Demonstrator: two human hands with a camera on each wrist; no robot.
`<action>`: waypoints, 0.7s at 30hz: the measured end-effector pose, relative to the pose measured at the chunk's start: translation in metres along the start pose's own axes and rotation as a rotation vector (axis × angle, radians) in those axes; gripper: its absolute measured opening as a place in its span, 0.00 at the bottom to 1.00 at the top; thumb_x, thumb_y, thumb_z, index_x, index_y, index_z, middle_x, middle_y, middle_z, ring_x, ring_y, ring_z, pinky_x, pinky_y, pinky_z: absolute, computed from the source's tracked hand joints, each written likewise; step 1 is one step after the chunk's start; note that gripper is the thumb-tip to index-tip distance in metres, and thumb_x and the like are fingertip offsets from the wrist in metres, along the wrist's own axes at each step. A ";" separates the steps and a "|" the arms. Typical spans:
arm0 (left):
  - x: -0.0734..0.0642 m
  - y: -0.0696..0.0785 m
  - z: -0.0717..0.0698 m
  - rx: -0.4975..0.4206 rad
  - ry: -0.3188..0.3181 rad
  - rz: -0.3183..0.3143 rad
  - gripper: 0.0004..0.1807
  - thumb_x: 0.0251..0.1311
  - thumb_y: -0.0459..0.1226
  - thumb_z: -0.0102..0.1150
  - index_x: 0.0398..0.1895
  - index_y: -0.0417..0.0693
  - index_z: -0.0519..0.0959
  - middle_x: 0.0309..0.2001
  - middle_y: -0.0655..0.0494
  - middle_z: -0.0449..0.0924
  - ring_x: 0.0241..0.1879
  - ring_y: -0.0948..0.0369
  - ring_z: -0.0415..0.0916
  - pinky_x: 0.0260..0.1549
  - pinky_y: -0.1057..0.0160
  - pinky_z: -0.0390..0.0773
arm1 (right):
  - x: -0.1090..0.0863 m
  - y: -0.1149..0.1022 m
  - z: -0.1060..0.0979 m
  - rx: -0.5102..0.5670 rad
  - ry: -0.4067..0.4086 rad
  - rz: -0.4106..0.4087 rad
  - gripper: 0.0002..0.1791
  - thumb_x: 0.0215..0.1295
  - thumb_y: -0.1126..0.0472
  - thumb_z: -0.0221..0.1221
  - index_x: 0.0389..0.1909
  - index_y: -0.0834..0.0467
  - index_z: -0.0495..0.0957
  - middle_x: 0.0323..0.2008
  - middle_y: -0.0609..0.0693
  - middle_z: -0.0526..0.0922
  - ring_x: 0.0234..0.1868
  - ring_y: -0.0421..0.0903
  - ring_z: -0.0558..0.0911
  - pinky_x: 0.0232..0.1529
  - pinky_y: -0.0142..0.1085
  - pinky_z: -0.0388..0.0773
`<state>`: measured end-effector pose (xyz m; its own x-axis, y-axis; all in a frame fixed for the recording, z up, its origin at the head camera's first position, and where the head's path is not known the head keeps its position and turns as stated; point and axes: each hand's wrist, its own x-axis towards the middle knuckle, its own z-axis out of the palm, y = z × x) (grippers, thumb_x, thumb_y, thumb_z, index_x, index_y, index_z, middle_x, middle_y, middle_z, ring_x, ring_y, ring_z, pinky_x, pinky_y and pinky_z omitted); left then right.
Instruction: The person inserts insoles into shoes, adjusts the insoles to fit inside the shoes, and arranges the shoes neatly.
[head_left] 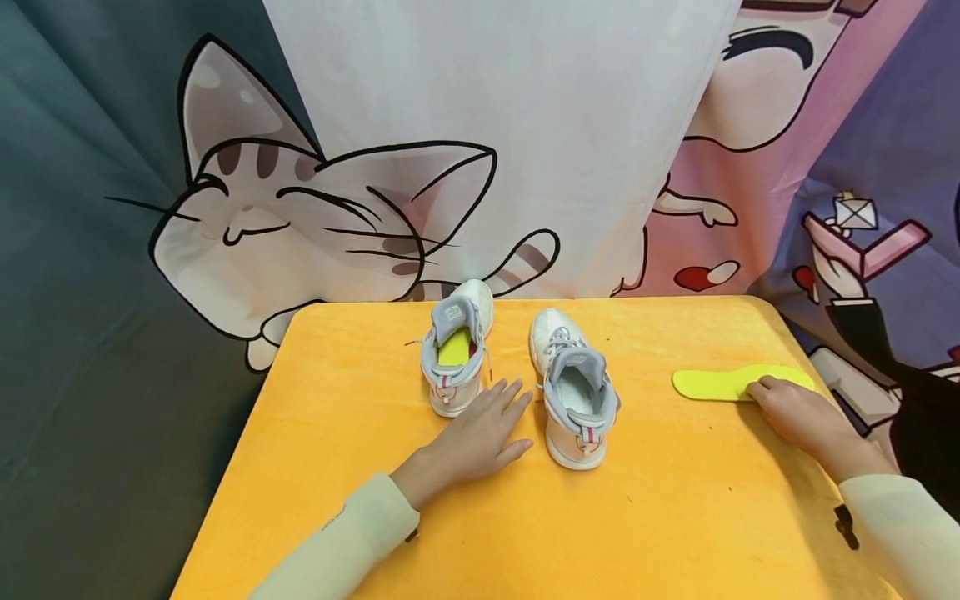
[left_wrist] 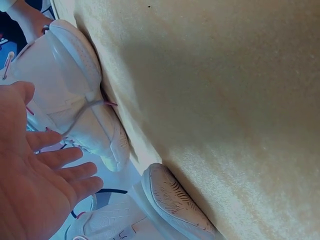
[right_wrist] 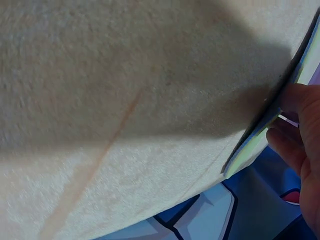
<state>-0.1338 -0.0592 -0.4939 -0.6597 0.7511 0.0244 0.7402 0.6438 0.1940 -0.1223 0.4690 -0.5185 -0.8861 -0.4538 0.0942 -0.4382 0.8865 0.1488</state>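
Two white sneakers stand on the table with their heels toward me. Inside the left sneaker lies a yellow-green insole; the right sneaker shows only its pale lining. My left hand hovers between the heels, its fingers spread and nothing in them. The left wrist view shows that hand's bare palm beside both shoes. At the right, a second yellow-green insole lies near the table's edge. My right hand pinches its near edge, thumb and fingers meeting there in the right wrist view.
The yellow table has rounded far corners. A printed cloth with a cartoon cat hangs right behind its far edge, close to the left sneaker's toe. Dark cloth hangs at the left side.
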 end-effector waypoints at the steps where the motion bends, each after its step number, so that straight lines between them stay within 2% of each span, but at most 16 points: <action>1: 0.000 0.000 0.000 0.001 -0.002 0.001 0.38 0.78 0.57 0.45 0.80 0.44 0.58 0.80 0.41 0.57 0.79 0.42 0.56 0.76 0.46 0.61 | 0.000 0.000 0.000 0.003 0.007 0.003 0.11 0.56 0.80 0.59 0.36 0.64 0.77 0.30 0.55 0.76 0.30 0.54 0.80 0.33 0.51 0.80; 7: 0.000 0.000 -0.003 0.006 -0.004 -0.008 0.38 0.78 0.57 0.45 0.80 0.43 0.59 0.80 0.41 0.57 0.79 0.42 0.56 0.75 0.45 0.61 | -0.004 -0.002 0.000 -0.002 0.107 0.038 0.11 0.55 0.81 0.57 0.37 0.66 0.77 0.32 0.59 0.77 0.32 0.59 0.81 0.34 0.56 0.81; 14: 0.002 -0.002 -0.005 0.010 0.020 -0.001 0.37 0.78 0.56 0.46 0.79 0.42 0.60 0.79 0.41 0.58 0.78 0.41 0.57 0.76 0.45 0.60 | -0.004 -0.003 -0.001 -0.029 0.240 0.033 0.12 0.56 0.82 0.55 0.37 0.66 0.75 0.32 0.59 0.79 0.32 0.61 0.82 0.33 0.57 0.81; 17: 0.002 -0.002 -0.007 0.023 0.030 -0.009 0.37 0.78 0.56 0.46 0.79 0.42 0.60 0.79 0.42 0.59 0.78 0.42 0.58 0.75 0.44 0.60 | -0.003 -0.005 -0.001 -0.036 0.344 0.020 0.10 0.57 0.81 0.54 0.38 0.67 0.75 0.33 0.61 0.80 0.32 0.62 0.83 0.32 0.57 0.81; 19: 0.002 -0.002 -0.010 0.037 0.039 -0.021 0.37 0.78 0.56 0.46 0.79 0.43 0.60 0.79 0.43 0.60 0.78 0.43 0.58 0.76 0.43 0.60 | -0.001 -0.007 -0.001 -0.042 0.432 0.005 0.09 0.63 0.77 0.50 0.40 0.69 0.77 0.35 0.63 0.82 0.33 0.62 0.83 0.30 0.57 0.82; 21: 0.002 -0.002 -0.014 0.057 0.052 -0.029 0.37 0.77 0.56 0.46 0.79 0.43 0.60 0.79 0.43 0.61 0.78 0.43 0.58 0.76 0.43 0.60 | 0.002 -0.009 -0.002 -0.052 0.510 -0.013 0.12 0.72 0.72 0.45 0.43 0.70 0.78 0.39 0.65 0.83 0.35 0.63 0.84 0.31 0.58 0.82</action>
<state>-0.1380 -0.0609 -0.4806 -0.6858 0.7244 0.0706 0.7258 0.6736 0.1395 -0.1199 0.4602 -0.5171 -0.6886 -0.4623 0.5586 -0.4285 0.8809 0.2009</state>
